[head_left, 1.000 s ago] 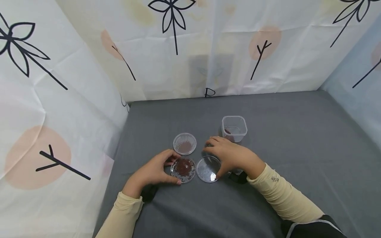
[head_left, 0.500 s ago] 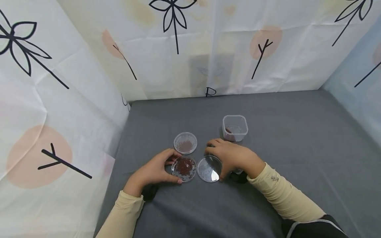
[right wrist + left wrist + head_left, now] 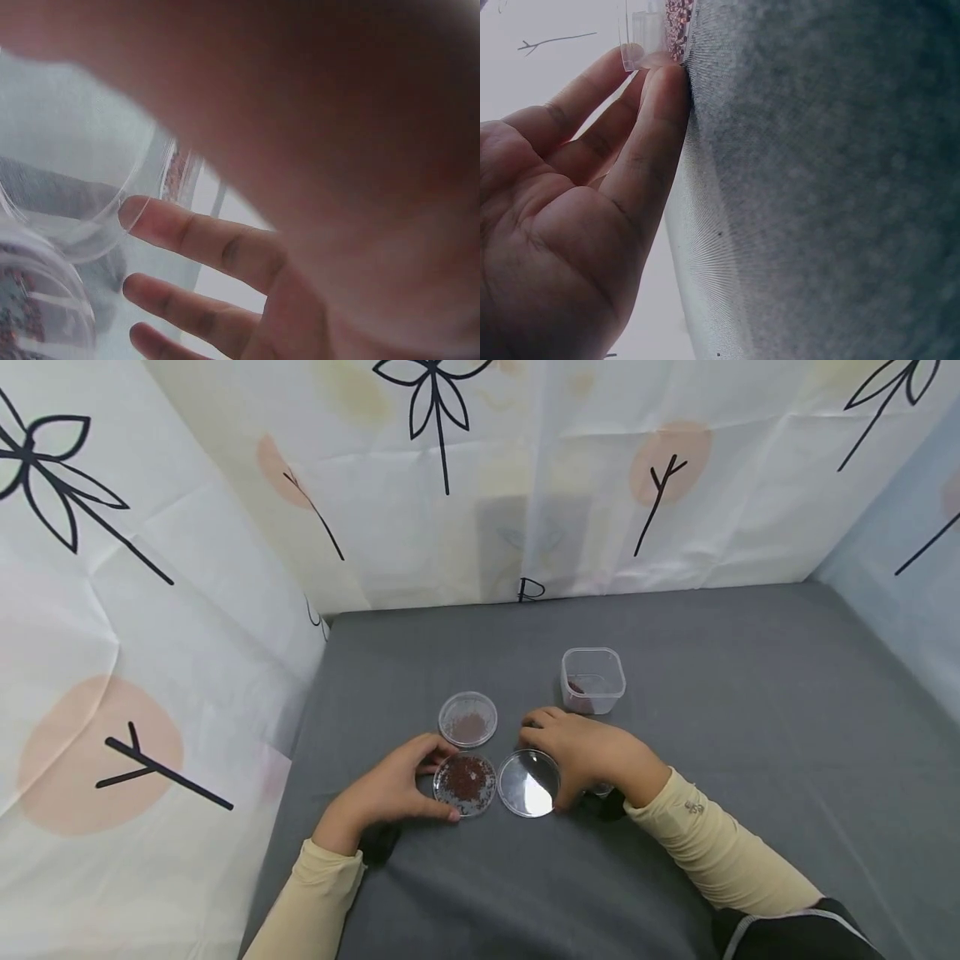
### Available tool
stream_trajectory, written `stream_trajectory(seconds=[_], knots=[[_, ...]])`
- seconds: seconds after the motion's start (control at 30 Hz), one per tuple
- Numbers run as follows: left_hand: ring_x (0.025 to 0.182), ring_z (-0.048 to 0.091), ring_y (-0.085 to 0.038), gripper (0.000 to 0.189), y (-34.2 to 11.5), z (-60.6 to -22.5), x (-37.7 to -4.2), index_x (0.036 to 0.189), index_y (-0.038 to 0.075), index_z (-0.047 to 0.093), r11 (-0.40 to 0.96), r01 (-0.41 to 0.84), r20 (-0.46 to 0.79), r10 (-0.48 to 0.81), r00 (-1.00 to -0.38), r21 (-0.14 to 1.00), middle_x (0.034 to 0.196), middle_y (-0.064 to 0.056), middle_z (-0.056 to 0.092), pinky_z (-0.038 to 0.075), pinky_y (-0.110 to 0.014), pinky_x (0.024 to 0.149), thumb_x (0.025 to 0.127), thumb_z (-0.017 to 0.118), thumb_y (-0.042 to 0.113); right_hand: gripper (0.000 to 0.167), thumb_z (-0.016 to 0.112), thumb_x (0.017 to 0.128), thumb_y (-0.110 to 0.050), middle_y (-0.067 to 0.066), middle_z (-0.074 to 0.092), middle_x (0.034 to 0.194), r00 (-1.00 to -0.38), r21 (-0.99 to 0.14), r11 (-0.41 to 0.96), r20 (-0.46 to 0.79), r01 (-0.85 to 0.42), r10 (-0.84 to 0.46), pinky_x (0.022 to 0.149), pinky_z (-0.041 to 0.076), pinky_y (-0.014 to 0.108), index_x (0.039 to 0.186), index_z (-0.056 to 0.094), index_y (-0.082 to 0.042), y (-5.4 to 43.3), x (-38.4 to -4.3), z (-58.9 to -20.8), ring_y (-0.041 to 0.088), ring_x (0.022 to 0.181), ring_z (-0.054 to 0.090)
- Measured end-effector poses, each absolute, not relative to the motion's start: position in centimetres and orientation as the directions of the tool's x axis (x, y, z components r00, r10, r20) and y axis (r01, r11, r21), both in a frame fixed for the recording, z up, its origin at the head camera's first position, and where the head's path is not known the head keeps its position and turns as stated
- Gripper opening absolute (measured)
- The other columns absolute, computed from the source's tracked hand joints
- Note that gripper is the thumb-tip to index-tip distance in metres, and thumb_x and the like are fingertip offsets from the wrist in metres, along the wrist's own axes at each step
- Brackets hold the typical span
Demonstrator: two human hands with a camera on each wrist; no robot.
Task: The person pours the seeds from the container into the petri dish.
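My left hand [image 3: 397, 787] pinches a petri dish [image 3: 464, 784] of brown granules, thumb at its near edge and fingers at the far side. In the left wrist view the fingertips [image 3: 660, 79] meet the clear wall of the dish. Directly to the right stands a clear petri dish [image 3: 528, 783] without granules; whether it is a lid or a base I cannot tell. My right hand [image 3: 588, 752] holds it at the right side, thumb near and fingers beyond. One fingertip [image 3: 135, 214] touches its rim in the right wrist view, where a blurred part of the hand covers much of the frame.
Behind the left dish sits another petri dish [image 3: 468, 720] with some brown granules. A square clear plastic tub [image 3: 592, 681] with granules stands beyond my right hand. Another clear piece [image 3: 602, 790] is mostly hidden under that hand. Grey cloth [image 3: 712, 693] covers the table; patterned sheets hang around it.
My right thumb has drawn back slightly to the right from over the clear dish. The left hand and its dish keep their place; the view has shifted a little.
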State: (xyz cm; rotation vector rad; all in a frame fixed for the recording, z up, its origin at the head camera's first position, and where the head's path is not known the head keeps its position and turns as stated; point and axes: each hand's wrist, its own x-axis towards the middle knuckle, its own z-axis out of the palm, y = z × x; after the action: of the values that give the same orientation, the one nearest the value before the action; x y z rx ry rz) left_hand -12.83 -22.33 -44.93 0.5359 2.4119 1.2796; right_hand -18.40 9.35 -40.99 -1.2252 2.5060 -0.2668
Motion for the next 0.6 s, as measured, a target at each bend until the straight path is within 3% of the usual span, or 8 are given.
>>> stream_trajectory(seconds=[0.1, 0.6], knots=[[0.131, 0.061, -0.021, 0.083, -22.22, -44.63, -13.09, 0.137, 0.013, 0.062, 0.513, 0.165, -0.13, 0.49, -0.862, 0.842, 0.138, -0.003, 0.062, 0.052, -0.04, 0.114, 0.067, 0.104, 0.027, 0.079, 0.103, 0.06, -0.035, 0.01, 0.054, 0.146, -0.575, -0.311, 0.605, -0.19, -0.733, -0.795, 0.111, 0.05, 0.051, 0.127, 0.066, -0.017, 9.55, -18.49, -40.69, 0.031, 0.138, 0.05], [0.128, 0.062, -0.019, 0.081, -22.13, -44.7, -13.2, 0.136, 0.016, 0.062, 0.521, 0.16, -0.134, 0.482, -0.866, 0.839, 0.137, -0.001, 0.062, 0.052, -0.041, 0.113, 0.068, 0.104, 0.029, 0.083, 0.1, 0.065, -0.031, 0.013, 0.048, 0.154, -0.588, -0.31, 0.64, -0.254, -0.703, -0.768, 0.113, 0.048, 0.052, 0.137, 0.062, -0.015, 9.2, -18.35, -40.5, 0.032, 0.143, 0.046]])
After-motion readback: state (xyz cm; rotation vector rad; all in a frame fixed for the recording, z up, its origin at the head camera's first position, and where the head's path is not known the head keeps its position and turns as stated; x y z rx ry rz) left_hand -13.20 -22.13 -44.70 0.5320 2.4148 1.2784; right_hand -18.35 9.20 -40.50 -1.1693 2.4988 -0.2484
